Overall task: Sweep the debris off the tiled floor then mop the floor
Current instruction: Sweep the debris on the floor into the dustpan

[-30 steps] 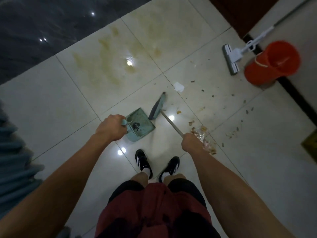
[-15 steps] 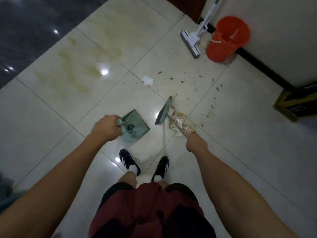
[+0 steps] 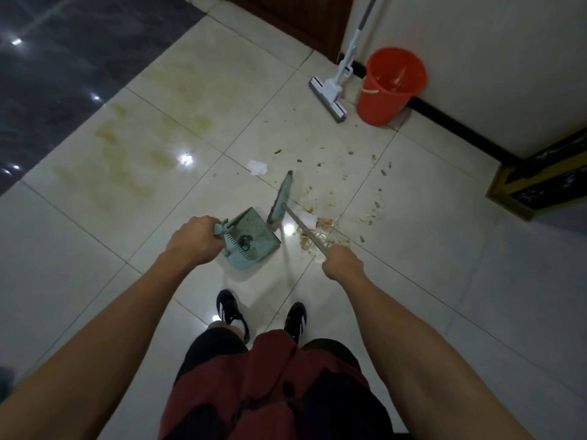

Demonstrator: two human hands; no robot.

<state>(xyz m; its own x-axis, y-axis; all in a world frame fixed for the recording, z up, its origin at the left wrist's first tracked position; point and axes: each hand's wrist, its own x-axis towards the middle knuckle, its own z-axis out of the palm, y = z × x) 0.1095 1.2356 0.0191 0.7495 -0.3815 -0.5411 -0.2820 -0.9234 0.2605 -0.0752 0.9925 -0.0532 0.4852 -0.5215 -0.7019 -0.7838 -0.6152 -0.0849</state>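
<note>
Swung right since a second ago: broom (image 3: 281, 198) now beside debris (image 3: 320, 231), right hand (image 3: 342, 261) clamped on handle; left hand (image 3: 193, 238) clamped on dustpan (image 3: 254, 238). Sweeping barely begun; mop (image 3: 328, 98) untouched, far right.

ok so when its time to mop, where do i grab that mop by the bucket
Take the mop by its long pole, well above the head. The pole leans up against the wall beside the red bucket, with the flat head resting on the tiles. Come from the open floor side, left of the bucket, and close one hand around the pole.
</note>
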